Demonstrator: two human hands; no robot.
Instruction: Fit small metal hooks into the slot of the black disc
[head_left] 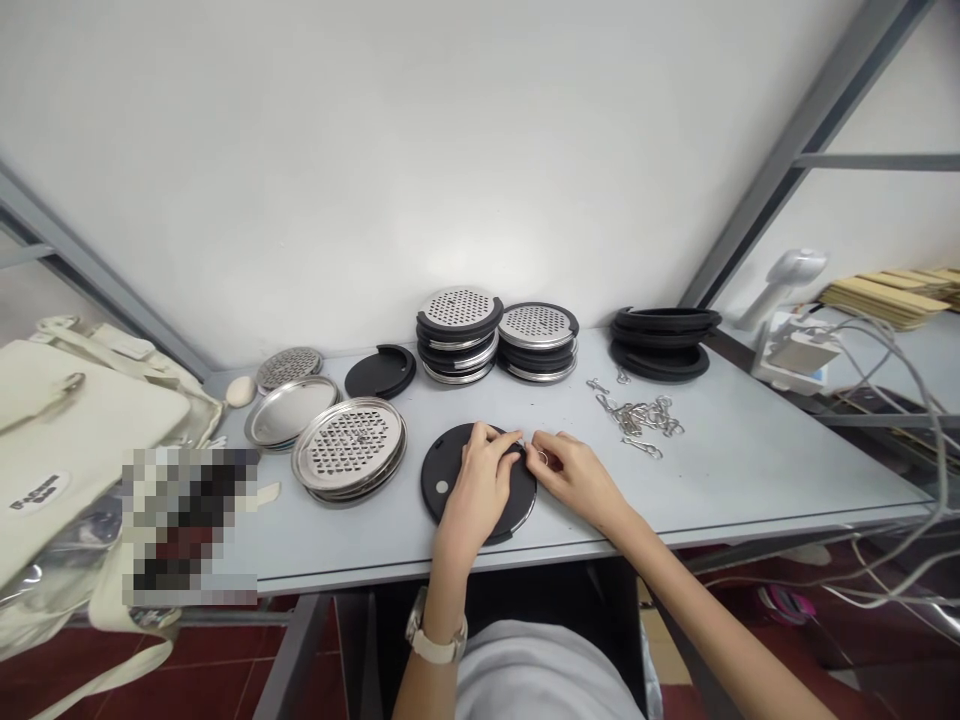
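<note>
A round black disc with a small pale dot lies near the table's front edge. My left hand rests over its middle, fingers bent, with thumb and fingertips close together at the disc's upper right rim. Pinched in my right hand, at the disc's right edge, is a small metal ring clip, partly hidden by the fingers. The two hands' fingertips nearly meet. Right of them lies a loose pile of metal clips. What my left fingertips hold is hidden.
Metal grater plates and a shallow metal plate stand at left, near a black disc. Two grater stacks stand at the back, black rings at back right. A cream bag is far left, cables far right.
</note>
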